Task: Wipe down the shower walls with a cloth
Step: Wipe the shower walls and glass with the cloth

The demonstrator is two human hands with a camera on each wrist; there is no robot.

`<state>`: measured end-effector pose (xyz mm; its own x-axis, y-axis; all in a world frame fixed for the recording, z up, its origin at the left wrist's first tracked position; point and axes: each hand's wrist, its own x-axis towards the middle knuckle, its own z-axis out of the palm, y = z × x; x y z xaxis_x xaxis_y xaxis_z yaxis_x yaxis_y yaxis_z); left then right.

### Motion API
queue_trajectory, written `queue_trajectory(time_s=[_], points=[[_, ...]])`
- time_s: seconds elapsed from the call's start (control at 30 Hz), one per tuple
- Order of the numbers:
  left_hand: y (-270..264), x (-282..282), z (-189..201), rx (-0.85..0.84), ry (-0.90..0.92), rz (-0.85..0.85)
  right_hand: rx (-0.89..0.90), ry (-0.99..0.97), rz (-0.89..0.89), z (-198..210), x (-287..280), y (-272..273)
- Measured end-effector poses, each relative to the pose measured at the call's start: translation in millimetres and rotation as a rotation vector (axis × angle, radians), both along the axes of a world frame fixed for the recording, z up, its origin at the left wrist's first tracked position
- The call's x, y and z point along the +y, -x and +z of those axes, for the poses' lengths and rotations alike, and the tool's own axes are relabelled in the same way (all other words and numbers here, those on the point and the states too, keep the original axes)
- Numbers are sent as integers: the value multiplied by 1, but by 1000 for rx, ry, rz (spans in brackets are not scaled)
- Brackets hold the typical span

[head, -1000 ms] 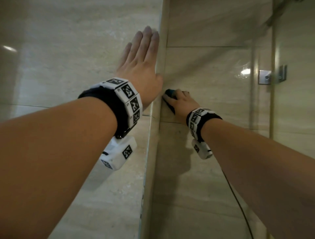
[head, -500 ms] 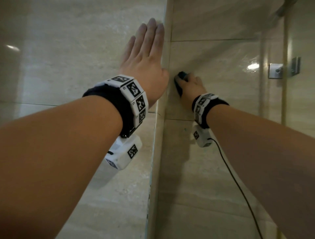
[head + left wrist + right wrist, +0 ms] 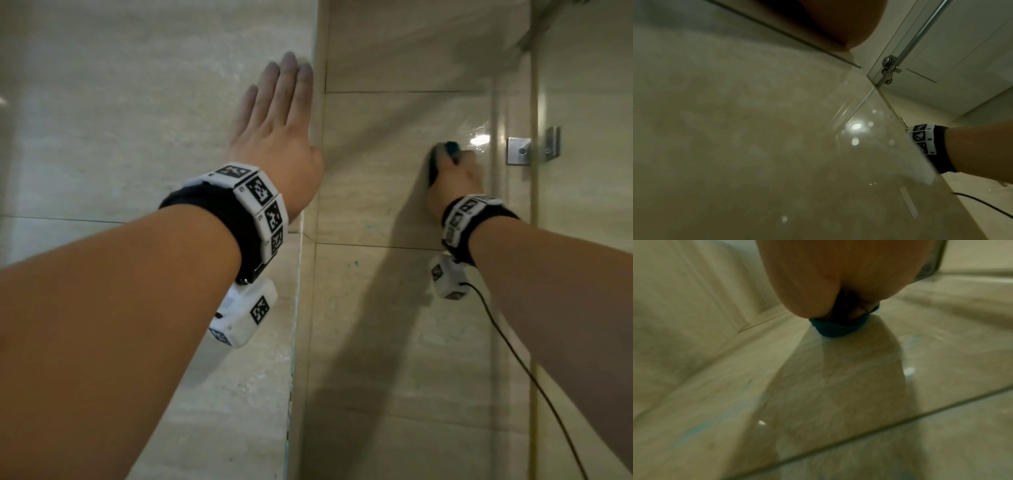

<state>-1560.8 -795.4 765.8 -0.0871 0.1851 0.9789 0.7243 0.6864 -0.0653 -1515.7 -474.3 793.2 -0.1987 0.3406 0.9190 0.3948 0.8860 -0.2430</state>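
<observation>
Setting: beige tiled shower walls (image 3: 394, 308) meeting at a corner, with a glass panel (image 3: 582, 85) and a metal bracket (image 3: 519, 150) at the right edge.

Left hand: my left hand (image 3: 277, 137) lies flat on the left-hand wall beside the corner, fingers straight and together, holding nothing. It serves as a brace only.

Right hand: my right hand (image 3: 452, 178) is curled round the cloth (image 3: 838, 327) and presses it against the right-hand wall. The wrist view shows the fingers bunched over a dark teal wad, with its lower edge in contact with the tile.

Cloth location: on the right-hand wall, just beside the glass panel's edge and near the bracket, directly under a bright reflection on the tile.

Change: a second ago the cloth was at the corner, next to my left thumb. It has travelled rightward and slightly upward across the tile to the glass edge. The left hand has held its place.

Meaning for task: one horizontal stroke across this tile course appears complete. The tiles below the grout line look untreated, judging by small teal specks (image 3: 356, 263) that remain there. Most of the wall is probably yet to be wiped.

Containers: none visible in any view; no bucket, bottle or basin appears.

Cable: a black lead (image 3: 513, 359) hangs from the right wrist unit, clear of the cloth.
</observation>
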Motion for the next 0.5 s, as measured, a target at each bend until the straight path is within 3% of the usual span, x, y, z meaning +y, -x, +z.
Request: queue_trajectory(time_s=[0.17, 0.37, 0.5], points=[[-1, 0, -1, 5, -13, -3, 81, 162, -60, 20, 0, 7], [0, -1, 0, 2, 2, 1, -262, -206, 120, 5, -66, 63], [2, -1, -1, 12, 1, 4, -340, -273, 94, 13, -82, 73]])
